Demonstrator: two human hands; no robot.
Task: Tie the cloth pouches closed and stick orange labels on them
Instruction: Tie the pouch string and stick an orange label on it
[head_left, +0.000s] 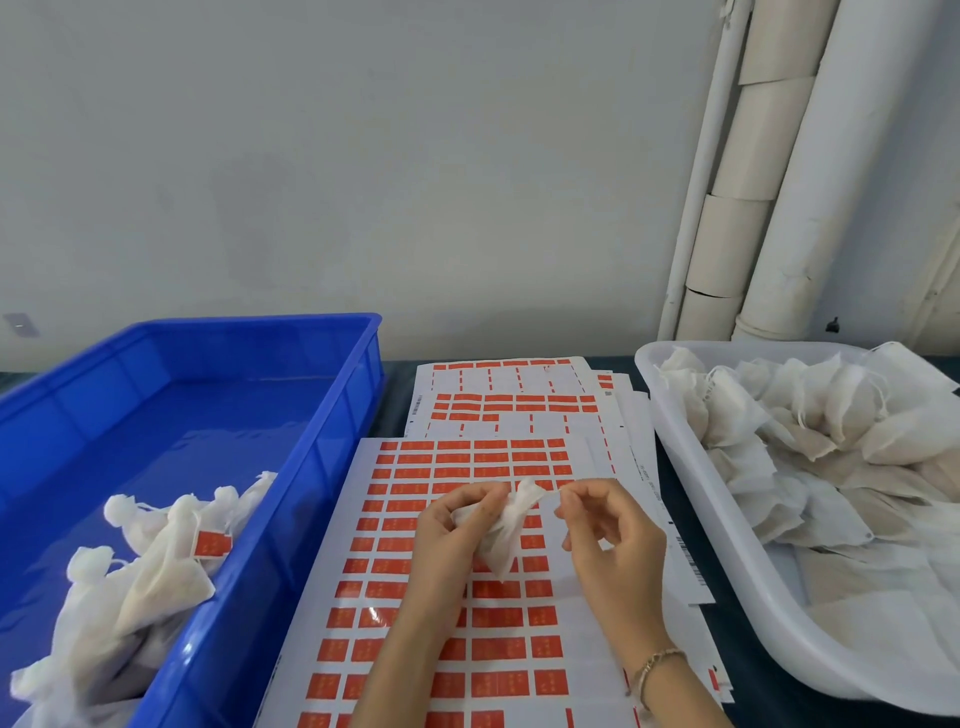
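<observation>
White cloth makes up the pouch (506, 527), which is held in the air over the top sheet of orange labels (498, 613), about midway between the two bins in the head view. The left hand (452, 525) has its fingers curled round the pouch's body. The right hand (613, 545) pinches thumb and fingertips together at the gathered neck, probably on the drawstring, though the string is too thin to make out.

The main risk is likely that fine string slipping out of the pinch, which would leave the neck loose. Too hard a tug could tear the thin cloth or snap the string. If the left hand relaxes, the pouch would fall onto the sheets. A forearm resting on them could lift or crease labels.

Tied pouches (156, 561), one with a label showing, lie in the blue bin (322, 452) to the left. Untied pouches (810, 415) fill the white tub (691, 467) to the right.
</observation>
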